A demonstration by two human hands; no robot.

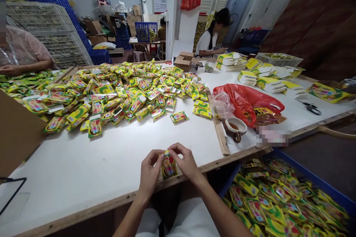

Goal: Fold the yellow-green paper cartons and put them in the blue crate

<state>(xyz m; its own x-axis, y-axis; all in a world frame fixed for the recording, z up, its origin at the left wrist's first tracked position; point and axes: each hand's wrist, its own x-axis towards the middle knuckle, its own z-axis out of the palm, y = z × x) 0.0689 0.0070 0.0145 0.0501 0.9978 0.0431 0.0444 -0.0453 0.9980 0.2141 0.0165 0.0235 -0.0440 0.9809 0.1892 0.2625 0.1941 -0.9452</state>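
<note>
A small yellow and green packet (168,166) stands upright between my two hands at the near edge of the white table (83,166). My left hand (149,172) pinches the packet's left upper side. On its right, my right hand (185,161) is closed on the top corner. A big heap of the same packets (119,90) lies farther back across the table's middle and left.
A blue crate (328,189) at my lower right holds several finished packets. A red plastic bag (247,100), a small cup (235,126) and scissors (310,107) lie to the right. A brown cardboard sheet (16,133) leans at left. Other people sit at the left and at the back.
</note>
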